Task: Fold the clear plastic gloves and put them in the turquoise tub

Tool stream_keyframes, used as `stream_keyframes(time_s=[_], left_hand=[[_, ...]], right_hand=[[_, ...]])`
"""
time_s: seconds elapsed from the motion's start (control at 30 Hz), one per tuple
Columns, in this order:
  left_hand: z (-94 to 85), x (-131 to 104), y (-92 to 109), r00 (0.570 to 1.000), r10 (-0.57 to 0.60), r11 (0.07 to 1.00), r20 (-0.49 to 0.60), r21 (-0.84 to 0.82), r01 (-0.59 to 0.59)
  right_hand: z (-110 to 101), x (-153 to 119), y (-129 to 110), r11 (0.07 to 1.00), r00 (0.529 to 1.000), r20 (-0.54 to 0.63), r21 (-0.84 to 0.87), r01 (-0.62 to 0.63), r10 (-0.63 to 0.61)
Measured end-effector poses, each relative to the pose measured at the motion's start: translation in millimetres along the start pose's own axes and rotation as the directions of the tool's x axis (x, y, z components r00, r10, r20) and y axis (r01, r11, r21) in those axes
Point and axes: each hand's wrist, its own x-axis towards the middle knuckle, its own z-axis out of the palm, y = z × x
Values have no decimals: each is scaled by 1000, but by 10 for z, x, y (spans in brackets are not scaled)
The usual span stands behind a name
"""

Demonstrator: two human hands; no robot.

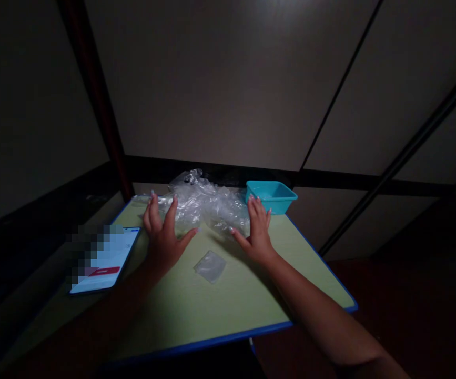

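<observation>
A crumpled heap of clear plastic bags (208, 202) lies at the far side of the table. My left hand (164, 231) is at the heap's left front, its fingers spread and nothing in them. On the other side, my right hand (256, 231) has its fingers stretched out beside the heap's right end; whether it touches the plastic I cannot tell. Between my wrists, nearer to me, a small folded clear plastic bag (211, 266) lies flat on the table. Just behind my right fingertips stands a turquoise plastic basket (277, 204).
A phone or tablet (109, 263) with a lit screen, partly blurred out, lies on the table's left side. The pale green table (247, 310) has a blue edge. Large cabinet-like panels (220, 89) rise behind it, and dark reddish floor shows at right.
</observation>
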Motion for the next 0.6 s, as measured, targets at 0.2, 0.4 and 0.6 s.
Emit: stream_keyframes(time_s=[0.2,0.4,0.6], left_hand=[[42,-24,-35,994,-103,992,-32,-79,100],[75,-39,-87,988,-155,983,-25,-100,151],[72,-68,-57,984,-164,979,67,-113,170]], right_hand=[[-108,-91,-202,933,686,634,283,223,-357],[-88,-155,-334,890,504,737,416,189,-451],[-77,-194,-347,873,532,707,465,149,-467]])
